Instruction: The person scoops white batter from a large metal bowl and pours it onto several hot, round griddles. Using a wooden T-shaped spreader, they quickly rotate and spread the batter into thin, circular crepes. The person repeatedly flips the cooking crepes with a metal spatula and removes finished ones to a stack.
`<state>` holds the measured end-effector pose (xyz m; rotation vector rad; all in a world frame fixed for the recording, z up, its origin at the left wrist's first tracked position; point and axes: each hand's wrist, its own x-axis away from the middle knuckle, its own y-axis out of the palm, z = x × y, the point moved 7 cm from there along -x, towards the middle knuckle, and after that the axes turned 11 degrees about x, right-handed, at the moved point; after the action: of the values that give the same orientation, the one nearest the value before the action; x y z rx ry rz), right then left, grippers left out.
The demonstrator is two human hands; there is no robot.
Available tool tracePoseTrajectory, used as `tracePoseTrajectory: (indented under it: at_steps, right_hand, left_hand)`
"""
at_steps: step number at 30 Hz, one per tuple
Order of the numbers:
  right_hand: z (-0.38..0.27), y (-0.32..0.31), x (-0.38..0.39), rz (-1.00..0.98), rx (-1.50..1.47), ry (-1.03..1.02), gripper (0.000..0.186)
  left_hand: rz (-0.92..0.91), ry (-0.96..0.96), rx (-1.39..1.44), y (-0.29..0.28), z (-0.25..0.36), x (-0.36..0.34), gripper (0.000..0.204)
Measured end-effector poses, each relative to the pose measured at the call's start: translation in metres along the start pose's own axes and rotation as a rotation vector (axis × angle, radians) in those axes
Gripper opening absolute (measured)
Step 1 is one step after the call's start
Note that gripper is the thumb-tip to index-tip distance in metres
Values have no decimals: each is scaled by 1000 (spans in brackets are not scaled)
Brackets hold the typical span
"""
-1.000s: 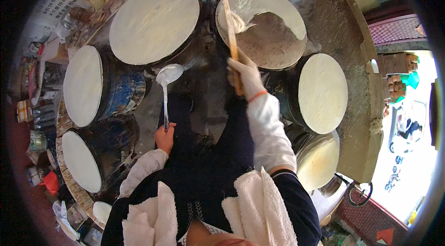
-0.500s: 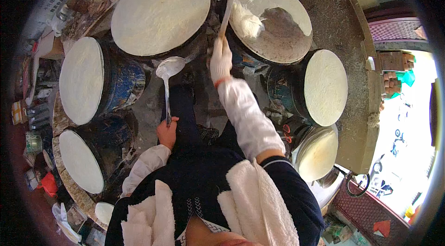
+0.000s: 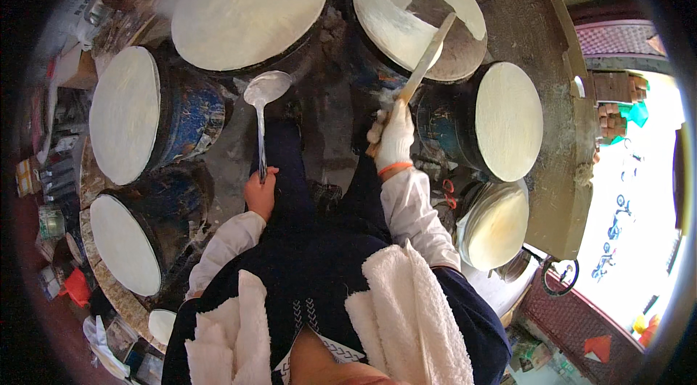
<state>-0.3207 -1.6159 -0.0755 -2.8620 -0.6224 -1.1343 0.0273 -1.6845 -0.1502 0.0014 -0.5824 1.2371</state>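
Note:
My left hand (image 3: 261, 194) is bare and closed around the handle of a metal ladle (image 3: 268, 87), whose batter-coated bowl points away from me above the floor. In a white glove, my right hand (image 3: 396, 131) grips a long flat wooden spreader (image 3: 427, 60). The spreader's far part lies over the round griddle (image 3: 465, 62) at the far right. Pale batter (image 3: 383, 11) covers that griddle's left side and curves around its top edge. A dark bare patch shows at its middle and lower right.
Batter-covered rounds top a large drum stove (image 3: 250, 7) at far left, two stoves (image 3: 125, 115) on the left and one stove (image 3: 510, 121) on the right. Thin round sheets (image 3: 497, 229) are piled at near right. A brown board (image 3: 519, 37) stands along the right side.
My right hand has come back toward me and right, swinging the spreader's tip across the griddle. The clump of batter is now smeared along the griddle's left side. The ladle stays nearly still.

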Motion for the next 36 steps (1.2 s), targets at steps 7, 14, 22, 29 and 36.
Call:
tracePoseTrajectory:
  at_steps: [7, 14, 22, 29, 36]
  right_hand:
    - [16, 29, 13, -199, 537, -73, 56]
    - [-20, -121, 4, -21, 593, -111, 37]
    - [-16, -112, 2, -213, 849, -357, 44]
    - [-87, -191, -12, -76, 775, -234, 49]
    - [-23, -182, -13, -338, 801, -168, 52]
  left_hand:
    - [-45, 33, -126, 18, 12, -2, 22]
    - [-40, 72, -103, 28, 18, 6, 22]
    - [-44, 119, -178, 52, 27, 5, 22]
    - [-42, 165, -195, 60, 23, 4, 21]
    - [-53, 167, -203, 71, 22, 5, 23]
